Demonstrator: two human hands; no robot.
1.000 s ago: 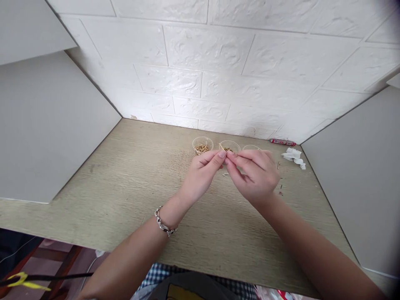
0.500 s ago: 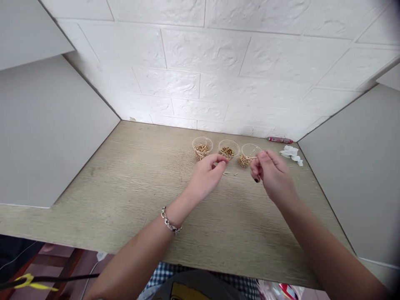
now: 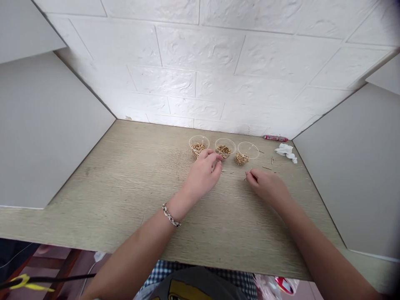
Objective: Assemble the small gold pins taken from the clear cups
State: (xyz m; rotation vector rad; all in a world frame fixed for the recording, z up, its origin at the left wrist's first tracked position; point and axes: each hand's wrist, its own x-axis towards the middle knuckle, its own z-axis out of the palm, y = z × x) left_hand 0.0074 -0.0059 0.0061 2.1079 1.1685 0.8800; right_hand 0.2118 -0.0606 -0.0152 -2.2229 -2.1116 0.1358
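Three clear plastic cups stand in a row, holding small gold-coloured tube-like pieces: a left cup (image 3: 199, 137), a middle cup (image 3: 225, 140) and a right cup (image 3: 249, 143). At the front of the middle cup is my left hand (image 3: 201, 173), its fingers bent and thumb drawn close to the index finger; whatever lies between the tips is too small to make out. My right hand (image 3: 268, 185) rests low over the table in front of the right cup, closed in a pinch. A thin stick's end (image 3: 245, 179) shows at its fingertips; the rest is hidden.
Loose thin gold pieces (image 3: 267, 168) lie right of the cups, and a small one (image 3: 231, 172) lies between my hands. Crumpled white tissue (image 3: 285, 150) and a red tube (image 3: 275, 138) are at the back right. Grey panels and a white brick-patterned wall (image 3: 175, 83) enclose the table (image 3: 131, 175).
My right hand has moved down and toward me from the right cup, uncovering loose pieces behind it. My left hand stays near the middle cup. The view has shifted slightly.
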